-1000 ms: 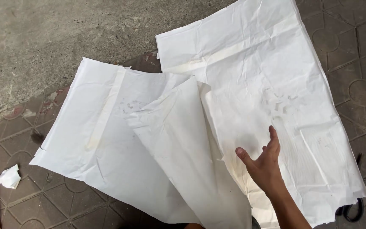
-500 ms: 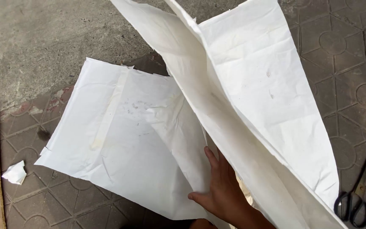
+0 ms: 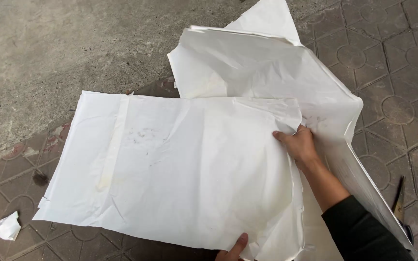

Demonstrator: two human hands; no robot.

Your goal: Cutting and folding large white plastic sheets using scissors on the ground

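- Right hand (image 3: 300, 145): grip pinched on the right edge of the flat white sheet (image 3: 180, 169) lying on the paved floor (image 3: 397, 72).
- Left hand (image 3: 233, 249): thumb on the sheet's near edge; grip cannot be told.
- Second sheet (image 3: 267, 67) lies crumpled behind.

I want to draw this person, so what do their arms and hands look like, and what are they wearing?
Both hands are bare: no gloves, rings or watch show. The right hand leads into a bare forearm, and higher up the arm wears a dark, almost black long sleeve pushed back from the wrist. Only the fingers of the left hand peek in at the bottom edge.
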